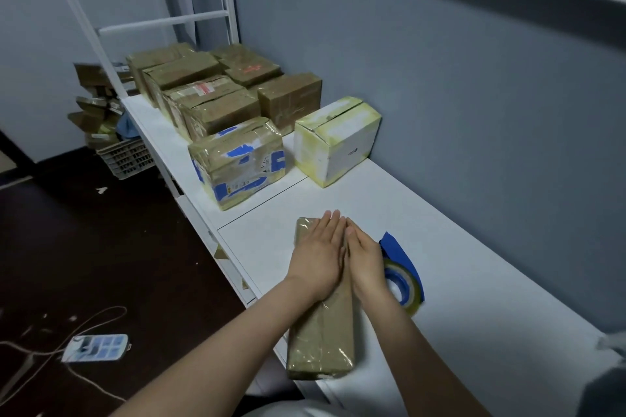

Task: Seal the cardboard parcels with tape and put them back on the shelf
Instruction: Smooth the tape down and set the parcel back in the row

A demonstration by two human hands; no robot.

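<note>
Both hands flat, fingers straight and together, pressing down on the top of a long brown cardboard parcel (321, 332) wrapped in clear tape. Left hand (318, 254) and right hand (364, 259) lie side by side, touching along their inner edges, over the parcel's far half. Parcel rests on the white shelf top (474, 281), near end towards the person. Tape roll on a blue dispenser (401, 276) sits just beyond the right hand, touching or nearly so. Ahead of the fingertips: a blue-marked taped parcel (237, 162) and a white-yellow box (337, 140); more brown parcels (203, 91) stacked behind.
</note>
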